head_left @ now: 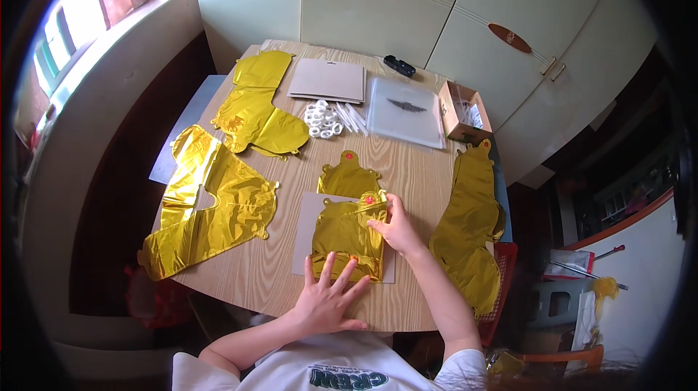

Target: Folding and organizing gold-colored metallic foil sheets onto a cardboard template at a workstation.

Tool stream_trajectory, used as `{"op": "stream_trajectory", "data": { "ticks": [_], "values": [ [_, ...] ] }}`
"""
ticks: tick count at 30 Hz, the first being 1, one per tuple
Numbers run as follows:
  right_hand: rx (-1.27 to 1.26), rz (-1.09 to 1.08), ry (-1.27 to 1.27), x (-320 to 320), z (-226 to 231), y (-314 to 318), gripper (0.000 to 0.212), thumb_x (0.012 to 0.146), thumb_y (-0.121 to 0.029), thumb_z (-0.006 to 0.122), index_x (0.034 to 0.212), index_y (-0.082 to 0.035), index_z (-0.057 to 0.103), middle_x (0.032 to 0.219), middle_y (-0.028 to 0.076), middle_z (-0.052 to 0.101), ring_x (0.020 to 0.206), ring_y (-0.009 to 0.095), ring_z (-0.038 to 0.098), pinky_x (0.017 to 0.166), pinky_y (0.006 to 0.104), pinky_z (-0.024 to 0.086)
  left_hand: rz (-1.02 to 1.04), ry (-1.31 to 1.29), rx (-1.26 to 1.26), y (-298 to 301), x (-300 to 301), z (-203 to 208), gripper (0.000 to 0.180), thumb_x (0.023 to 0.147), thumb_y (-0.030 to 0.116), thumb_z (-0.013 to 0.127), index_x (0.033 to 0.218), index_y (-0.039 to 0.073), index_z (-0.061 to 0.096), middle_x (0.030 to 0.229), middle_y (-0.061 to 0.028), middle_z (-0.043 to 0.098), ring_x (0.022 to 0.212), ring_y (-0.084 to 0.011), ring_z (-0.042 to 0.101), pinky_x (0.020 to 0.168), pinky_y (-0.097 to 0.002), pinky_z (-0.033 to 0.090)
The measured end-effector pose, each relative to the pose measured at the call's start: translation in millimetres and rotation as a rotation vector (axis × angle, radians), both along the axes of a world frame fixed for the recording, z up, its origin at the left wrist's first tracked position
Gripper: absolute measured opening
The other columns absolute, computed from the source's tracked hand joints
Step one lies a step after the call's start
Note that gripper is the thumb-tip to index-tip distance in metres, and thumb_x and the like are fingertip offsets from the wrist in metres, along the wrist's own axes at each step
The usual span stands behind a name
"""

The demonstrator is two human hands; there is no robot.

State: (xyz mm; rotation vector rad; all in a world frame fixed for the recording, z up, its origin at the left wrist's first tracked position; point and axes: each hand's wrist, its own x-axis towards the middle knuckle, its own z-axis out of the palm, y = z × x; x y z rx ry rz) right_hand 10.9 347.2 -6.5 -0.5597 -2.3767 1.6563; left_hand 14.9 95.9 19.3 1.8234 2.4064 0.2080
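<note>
A gold foil balloon [342,227], folded into a rough rectangle, lies on a grey cardboard sheet [303,246] near the front of the table. My left hand [331,300] rests on the balloon's lower fold, fingers spread. Around the upper right edge, my right hand [396,227] pinches the foil between thumb and fingers, beside a small red spot. Just beyond the cardboard is another folded gold foil balloon [349,176], partly hidden by the nearer one.
Flat gold foil balloons lie at left [225,209], far left [262,107] and right [465,231]. Behind are cardboard sheets [327,80], white rings [320,118], white sticks [351,118], clear plastic bags [403,115], a small box [465,111] and a black object [399,65].
</note>
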Motion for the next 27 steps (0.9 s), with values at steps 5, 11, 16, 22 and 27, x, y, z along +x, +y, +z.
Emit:
{"op": "stream_trajectory", "data": {
  "ticks": [5, 11, 16, 22, 27],
  "values": [
    [-0.555, 0.071, -0.081, -10, 6, 8, 0.057, 0.087, 0.005, 0.063, 0.136, -0.001, 0.036, 0.112, 0.009, 0.063, 0.102, 0.017, 0.062, 0.086, 0.0305, 0.052, 0.004, -0.004, 0.007, -1, 0, -1, 0.091, 0.079, 0.084, 0.033, 0.149, 0.027, 0.034, 0.156, -0.0157, 0.025, 0.142, -0.0507, 0.012, 0.1, -0.0802, 0.004],
    [-0.854, 0.189, -0.131, -13, 27, 22, 0.036, 0.091, -0.001, 0.062, 0.125, -0.001, 0.053, 0.114, 0.007, 0.065, 0.101, 0.015, 0.063, 0.089, 0.0306, 0.052, 0.005, -0.009, -0.002, -1, 1, 0, 0.092, 0.079, 0.084, 0.035, 0.149, 0.025, 0.034, 0.156, -0.0169, 0.024, 0.142, -0.0512, 0.012, 0.1, -0.0799, 0.004],
    [-0.615, 0.236, -0.162, -28, 14, 45, 0.023, 0.09, -0.003, 0.064, 0.113, -0.001, 0.063, 0.104, 0.005, 0.068, 0.093, 0.012, 0.063, 0.083, 0.0263, 0.051, 0.0, -0.019, -0.002, 1, 0, 1, 0.091, 0.079, 0.082, 0.037, 0.149, 0.025, 0.035, 0.156, -0.0176, 0.023, 0.141, -0.0522, 0.013, 0.102, -0.078, 0.004],
    [-0.335, 0.325, -0.304, -44, 34, 51, 0.028, 0.083, -0.007, 0.073, 0.11, 0.0, 0.065, 0.097, 0.004, 0.069, 0.08, 0.01, 0.062, 0.071, 0.0227, 0.049, 0.004, -0.019, -0.004, 0, 0, 0, 0.09, 0.08, 0.082, 0.038, 0.149, 0.024, 0.035, 0.155, -0.018, 0.024, 0.14, -0.0533, 0.014, 0.106, -0.0741, 0.005],
    [-0.182, 0.398, -0.391, -56, 44, 48, 0.037, 0.079, -0.003, 0.076, 0.113, -0.001, 0.06, 0.098, 0.004, 0.068, 0.083, 0.008, 0.063, 0.072, 0.0226, 0.049, 0.0, -0.013, -0.012, 1, 0, 1, 0.09, 0.08, 0.081, 0.038, 0.149, 0.024, 0.035, 0.155, -0.018, 0.024, 0.14, -0.0536, 0.015, 0.107, -0.0728, 0.006]
  ]
}}
